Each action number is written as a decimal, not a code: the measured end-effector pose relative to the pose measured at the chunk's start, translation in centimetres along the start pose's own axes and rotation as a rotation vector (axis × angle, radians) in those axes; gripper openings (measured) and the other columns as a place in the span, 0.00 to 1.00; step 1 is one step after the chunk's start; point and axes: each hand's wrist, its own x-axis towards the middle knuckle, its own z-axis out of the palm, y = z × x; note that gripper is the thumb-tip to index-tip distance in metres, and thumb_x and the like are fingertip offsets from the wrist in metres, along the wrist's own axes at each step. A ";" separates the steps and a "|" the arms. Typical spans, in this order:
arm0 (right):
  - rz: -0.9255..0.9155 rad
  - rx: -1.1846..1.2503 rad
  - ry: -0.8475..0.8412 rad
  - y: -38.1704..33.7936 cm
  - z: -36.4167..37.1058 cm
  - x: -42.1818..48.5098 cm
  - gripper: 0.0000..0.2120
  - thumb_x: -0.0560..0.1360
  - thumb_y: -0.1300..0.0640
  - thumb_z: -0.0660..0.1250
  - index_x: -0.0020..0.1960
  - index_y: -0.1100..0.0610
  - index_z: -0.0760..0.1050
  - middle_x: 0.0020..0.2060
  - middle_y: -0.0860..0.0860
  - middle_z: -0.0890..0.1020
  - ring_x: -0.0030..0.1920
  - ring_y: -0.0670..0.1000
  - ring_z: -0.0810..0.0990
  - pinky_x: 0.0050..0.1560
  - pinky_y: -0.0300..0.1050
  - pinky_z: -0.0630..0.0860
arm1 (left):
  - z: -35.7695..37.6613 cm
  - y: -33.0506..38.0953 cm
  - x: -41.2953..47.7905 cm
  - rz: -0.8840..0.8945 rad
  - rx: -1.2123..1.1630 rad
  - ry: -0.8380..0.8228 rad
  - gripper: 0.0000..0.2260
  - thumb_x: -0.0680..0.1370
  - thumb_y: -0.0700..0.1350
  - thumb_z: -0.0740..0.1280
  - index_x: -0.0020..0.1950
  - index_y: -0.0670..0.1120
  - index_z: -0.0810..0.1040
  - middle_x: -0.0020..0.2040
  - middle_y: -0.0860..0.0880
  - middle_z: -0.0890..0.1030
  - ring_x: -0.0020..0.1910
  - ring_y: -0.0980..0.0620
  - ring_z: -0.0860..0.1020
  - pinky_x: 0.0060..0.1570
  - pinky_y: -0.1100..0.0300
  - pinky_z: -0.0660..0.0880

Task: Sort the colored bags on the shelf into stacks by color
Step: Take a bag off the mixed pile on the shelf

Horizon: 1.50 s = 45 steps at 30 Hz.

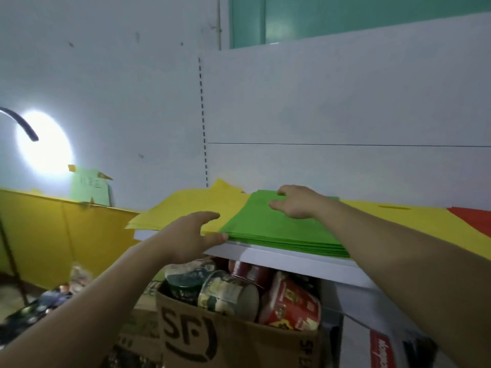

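A stack of green bags lies flat on the white shelf. My right hand rests on top of it near its far edge, fingers loosely bent. My left hand touches the stack's near left corner, thumb against the edge, fingers spread over the yellow bags lying to the left. More yellow bags spread out to the right of the green stack. Red bags show at the far right edge.
Under the shelf stands a brown cardboard box full of cup-noodle tubs and cans. A yellow panel runs along the left with a lamp above it. Clutter lies on the floor at lower left. White wall panels back the shelf.
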 end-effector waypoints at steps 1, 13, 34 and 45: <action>0.001 0.002 -0.003 -1.6 0.6 0.8 0.32 0.79 0.40 0.57 0.76 0.57 0.59 0.74 0.55 0.63 0.72 0.56 0.64 0.68 0.47 0.63 | -0.7 -1.6 -0.3 -0.004 -0.003 -0.002 0.29 0.76 0.59 0.62 0.75 0.53 0.60 0.75 0.52 0.61 0.73 0.51 0.62 0.67 0.57 0.61; 0.070 -0.053 -0.100 -10.8 5.1 8.5 0.33 0.79 0.40 0.56 0.76 0.60 0.58 0.74 0.56 0.62 0.72 0.57 0.63 0.68 0.47 0.63 | -4.5 -13.3 1.1 -0.047 -0.014 -0.022 0.29 0.76 0.60 0.62 0.75 0.55 0.59 0.75 0.53 0.61 0.72 0.50 0.64 0.68 0.54 0.63; 0.136 -0.265 -0.221 -7.7 8.3 18.5 0.35 0.77 0.35 0.55 0.69 0.62 0.68 0.68 0.59 0.71 0.66 0.58 0.71 0.65 0.48 0.68 | -2.6 -18.0 15.1 -0.181 0.200 -0.287 0.33 0.78 0.64 0.56 0.77 0.47 0.56 0.76 0.47 0.58 0.74 0.46 0.60 0.69 0.54 0.58; 0.107 -0.142 0.194 -10.5 7.5 16.6 0.18 0.80 0.49 0.59 0.67 0.54 0.69 0.61 0.55 0.76 0.57 0.56 0.74 0.47 0.44 0.68 | -3.2 -19.7 14.6 -0.104 0.054 -0.096 0.35 0.75 0.60 0.65 0.77 0.47 0.56 0.76 0.46 0.59 0.72 0.45 0.63 0.67 0.53 0.63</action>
